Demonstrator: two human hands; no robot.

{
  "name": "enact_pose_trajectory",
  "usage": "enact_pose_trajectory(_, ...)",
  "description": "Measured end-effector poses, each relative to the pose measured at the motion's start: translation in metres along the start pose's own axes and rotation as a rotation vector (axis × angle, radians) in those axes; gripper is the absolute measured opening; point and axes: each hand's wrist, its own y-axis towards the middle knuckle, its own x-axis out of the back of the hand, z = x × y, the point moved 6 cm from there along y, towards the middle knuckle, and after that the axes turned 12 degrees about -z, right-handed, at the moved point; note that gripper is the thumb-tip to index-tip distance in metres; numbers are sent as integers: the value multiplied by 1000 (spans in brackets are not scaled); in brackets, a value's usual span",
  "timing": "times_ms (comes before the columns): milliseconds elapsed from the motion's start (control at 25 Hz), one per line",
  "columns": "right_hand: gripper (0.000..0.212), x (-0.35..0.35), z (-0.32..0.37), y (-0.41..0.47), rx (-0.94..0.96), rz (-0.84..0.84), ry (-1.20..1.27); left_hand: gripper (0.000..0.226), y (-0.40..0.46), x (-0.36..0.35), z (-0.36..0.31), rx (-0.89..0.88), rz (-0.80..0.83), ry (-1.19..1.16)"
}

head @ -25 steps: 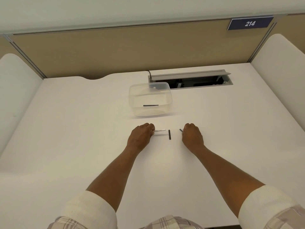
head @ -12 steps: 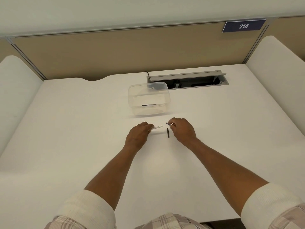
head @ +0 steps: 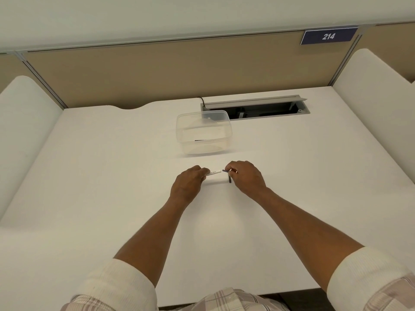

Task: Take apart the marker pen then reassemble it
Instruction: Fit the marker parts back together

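My left hand (head: pixel 188 184) pinches the white barrel (head: pixel 213 173) level while my right hand (head: pixel 246 176) pinches a dark piece (head: pixel 225 170) (aligned, seemingly for insertion).

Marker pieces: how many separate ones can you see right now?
4. White barrel in the left hand; small dark piece in the right hand; black piece on the desk below it; dark strip in the clear container. Hands may hide more.

2 hands (head: pixel 187 184) (head: pixel 246 176), 1 white barrel (head: pixel 213 173), 3 dark pen pcs (head: pixel 225 170) (head: pixel 229 178) (head: pixel 201 140), 1 clear tub (head: pixel 230 129).
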Motion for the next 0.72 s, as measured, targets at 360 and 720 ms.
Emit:
enact_pose_trajectory(360, 21, -1, 11, -7, 48, 68, 38, 22, -6, 4, -1, -27, 6, -1)
enact_pose_trajectory(720, 32, 0, 14, -8, -61, 141, 393, 21, -5, 11, -2, -17, -10, -18)
